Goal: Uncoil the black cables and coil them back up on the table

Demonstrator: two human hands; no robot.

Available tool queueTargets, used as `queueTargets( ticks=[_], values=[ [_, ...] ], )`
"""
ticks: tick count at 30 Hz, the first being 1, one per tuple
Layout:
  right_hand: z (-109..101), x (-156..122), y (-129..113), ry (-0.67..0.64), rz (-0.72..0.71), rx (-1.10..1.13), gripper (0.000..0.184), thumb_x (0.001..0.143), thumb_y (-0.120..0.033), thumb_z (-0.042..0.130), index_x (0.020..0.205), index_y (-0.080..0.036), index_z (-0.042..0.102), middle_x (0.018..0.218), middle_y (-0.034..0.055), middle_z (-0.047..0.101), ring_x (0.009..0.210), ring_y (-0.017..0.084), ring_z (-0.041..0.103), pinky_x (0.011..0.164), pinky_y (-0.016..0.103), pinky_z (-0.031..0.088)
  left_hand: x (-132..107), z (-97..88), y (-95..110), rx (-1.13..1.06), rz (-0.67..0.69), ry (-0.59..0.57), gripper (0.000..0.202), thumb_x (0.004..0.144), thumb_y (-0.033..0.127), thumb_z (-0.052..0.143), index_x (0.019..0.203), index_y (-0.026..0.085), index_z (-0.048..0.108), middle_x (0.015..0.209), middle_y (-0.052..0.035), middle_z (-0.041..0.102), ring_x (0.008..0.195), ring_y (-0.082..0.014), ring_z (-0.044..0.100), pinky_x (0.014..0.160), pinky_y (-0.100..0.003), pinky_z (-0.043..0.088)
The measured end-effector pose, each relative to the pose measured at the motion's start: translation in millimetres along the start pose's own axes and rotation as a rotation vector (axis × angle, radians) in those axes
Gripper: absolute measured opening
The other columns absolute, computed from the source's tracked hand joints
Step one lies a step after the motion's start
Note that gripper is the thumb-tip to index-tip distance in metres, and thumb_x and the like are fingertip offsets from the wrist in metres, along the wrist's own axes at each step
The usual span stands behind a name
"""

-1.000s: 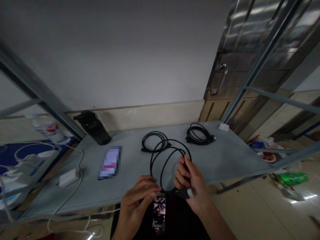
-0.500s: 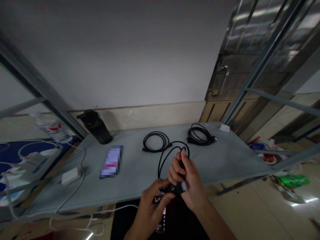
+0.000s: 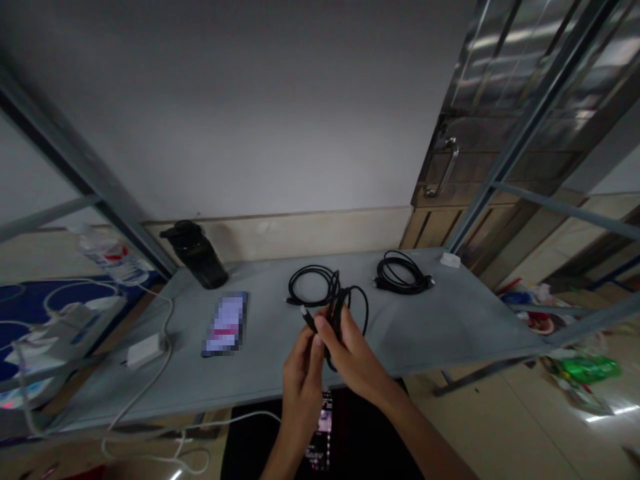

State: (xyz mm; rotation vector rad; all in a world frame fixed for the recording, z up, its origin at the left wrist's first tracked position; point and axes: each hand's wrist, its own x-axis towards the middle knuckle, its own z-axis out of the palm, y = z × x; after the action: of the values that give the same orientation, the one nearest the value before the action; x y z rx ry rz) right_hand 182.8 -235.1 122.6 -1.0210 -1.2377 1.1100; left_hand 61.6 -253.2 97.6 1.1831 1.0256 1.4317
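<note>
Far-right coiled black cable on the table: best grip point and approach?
Take the coiled cable across its bundled loops on the near-left arc, coming from above and the front. It lies flat and apart from the other coil; its plug ends seem to stick out at the right, so pinching there would probably loosen the coil.

Single head-worn cam, looking forward and down. Left hand point(image 3: 300, 370) and right hand point(image 3: 350, 357) sit low centre, close to the lens. Grey table point(image 3: 450, 320) spreads just beyond them, wall behind it, door far right. Wide lens, edges bent. No second view.
</note>
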Motion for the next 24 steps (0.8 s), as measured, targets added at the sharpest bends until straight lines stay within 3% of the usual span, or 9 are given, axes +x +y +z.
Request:
queueTargets(
  ticks=[3,8,10,12,13,15,18,21,24],
  values=[
    [3,-2,2,-0.068,-0.024,-0.065,0.034,0.108,-0.048,0.074,0.135,-0.027,0.069,0.125,0.0049,0.078,0.123,0.023,0.072,0.118,0.04,0.053,6,-0.2,1,-0.042,-0.008,0.024,0.034,0.098,0.054,0.085,0.114,0.024,0.087,0.126,-0.0118,0.079,0.128,-0.0347,0.07,0.121,-0.041,0.05],
    [7,1,5,-0.075,-0.063,-0.147,0.036,0.113,-0.05,0.064,0.14,-0.027,0.066,0.13,0.0083,0.079,0.125,0.026,0.074,0.118,0.043,0.052,23,-22.0,4,0.125,0.136,-0.059,0.019,0.09,0.043,0.093,0.097,0.026,0.089,0.122,-0.0125,0.076,0.123,-0.0344,0.066,0.115,-0.04,0.051],
    [8,5,9,-0.083,-0.062,-0.14,0.037,0.112,-0.053,0.065,0.138,-0.027,0.067,0.114,0.0067,0.082,0.105,0.024,0.078,0.103,0.04,0.058,39,-36.5,0,0.2,0.217,-0.091,0.017,0.086,0.04,0.096,0.086,0.026,0.087,0.118,-0.0114,0.076,0.118,-0.0331,0.064,0.113,-0.039,0.051],
    [8,12,15,-0.09,-0.039,-0.136,0.04,0.111,-0.059,0.065,0.133,-0.026,0.068,0.083,0.0012,0.077,0.075,0.022,0.073,0.084,0.036,0.058,62,-50.4,-10,0.156,0.252,-0.088,0.025,0.085,0.046,0.097,0.078,0.026,0.084,0.109,-0.0105,0.075,0.11,-0.0319,0.065,0.109,-0.039,0.053],
    [7,16,18,-0.068,-0.04,-0.153,0.042,0.11,-0.061,0.066,0.131,-0.025,0.069,0.074,-0.0008,0.072,0.068,0.022,0.069,0.08,0.035,0.057,75,-56.5,-18,0.128,0.215,-0.11,0.027,0.091,0.05,0.091,0.085,0.025,0.086,0.108,-0.0107,0.075,0.109,-0.0317,0.067,0.107,-0.04,0.054],
    [3,25,24,0.027,-0.076,-0.236,0.045,0.107,-0.064,0.069,0.129,-0.024,0.071,0.075,0.0019,0.073,0.073,0.025,0.071,0.082,0.037,0.056,102,-66.1,-37,0.176,0.182,-0.063,0.034,0.103,0.056,0.076,0.101,0.025,0.088,0.105,-0.0106,0.078,0.107,-0.0308,0.07,0.108,-0.041,0.054],
    [-9,42,34,0.119,-0.14,-0.417,0.052,0.106,-0.068,0.065,0.131,-0.023,0.073,0.1,0.0122,0.081,0.095,0.032,0.077,0.094,0.043,0.057,136,-74.7,-69,0.451,0.246,-0.044,0.038,0.093,0.054,0.086,0.119,0.025,0.088,0.128,-0.0138,0.078,0.129,-0.0353,0.065,0.129,-0.051,0.04],
    [-24,62,43,0.05,-0.188,-0.615,0.059,0.111,-0.07,0.056,0.136,-0.019,0.074,0.101,0.0165,0.082,0.094,0.035,0.079,0.093,0.044,0.058,151,-79.4,-94,0.598,0.263,-0.111,0.04,0.089,0.052,0.089,0.12,0.027,0.088,0.147,-0.0153,0.073,0.146,-0.0401,0.054,0.135,-0.059,0.031],
    [-36,85,50,-0.026,-0.223,-0.844,0.057,0.116,-0.064,0.053,0.141,-0.017,0.073,0.096,0.0175,0.083,0.089,0.035,0.081,0.088,0.042,0.058,151,-82.7,-105,0.581,0.285,-0.135,0.031,0.093,0.052,0.087,0.111,0.027,0.089,0.145,-0.0153,0.073,0.148,-0.0399,0.053,0.136,-0.059,0.03]
  ],
)
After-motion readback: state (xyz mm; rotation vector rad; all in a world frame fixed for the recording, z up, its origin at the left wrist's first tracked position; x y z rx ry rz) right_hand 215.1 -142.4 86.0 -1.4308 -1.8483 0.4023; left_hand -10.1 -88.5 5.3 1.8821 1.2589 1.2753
